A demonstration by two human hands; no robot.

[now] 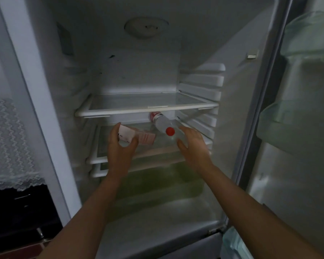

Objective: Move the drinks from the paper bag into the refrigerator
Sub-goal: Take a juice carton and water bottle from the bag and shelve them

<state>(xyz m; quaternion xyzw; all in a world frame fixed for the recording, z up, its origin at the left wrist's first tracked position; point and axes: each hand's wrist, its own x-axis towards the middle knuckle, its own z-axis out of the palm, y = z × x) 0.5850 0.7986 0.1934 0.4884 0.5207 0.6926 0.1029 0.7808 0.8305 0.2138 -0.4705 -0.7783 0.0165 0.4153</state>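
**Two hands at the middle shelf, one carton in grasp**

Far left, a lace cloth (6,143) draped over a dark cabinet (17,212), right beside the refrigerator (26,71), which stood wide open. Up top inside, a round fitting (146,27) sat in the ceiling. Below it the upper shelf (146,110) ran across, glass with a white rim.

Down a level, and that was where the action was! The left hand (120,148) was in over the front left of the middle shelf (153,153). Its thumb and fingers curled round a pink-and-white carton (128,135), gripping the near end while the far end pointed deeper and to the right. The picture was blurred there, so whether the carton touched the glass could not be told.

Just right of it, a clear bottle (162,123) lay on its side on that same shelf. Its red cap (170,131) pointed out at the camera, and its red-labelled end was tucked back under the upper shelf.

Next along, the right hand (193,144) was released, fingers spread and fairly straight, grasping nothing. It hovered just beside the cap on its right, and contact with the bottle could not be made out.

Beneath both forearms, a greenish drawer (157,184) filled the bottom of the compartment. Far right, the door (288,174) stood fully out, with pale bins (307,34) on its inner face.
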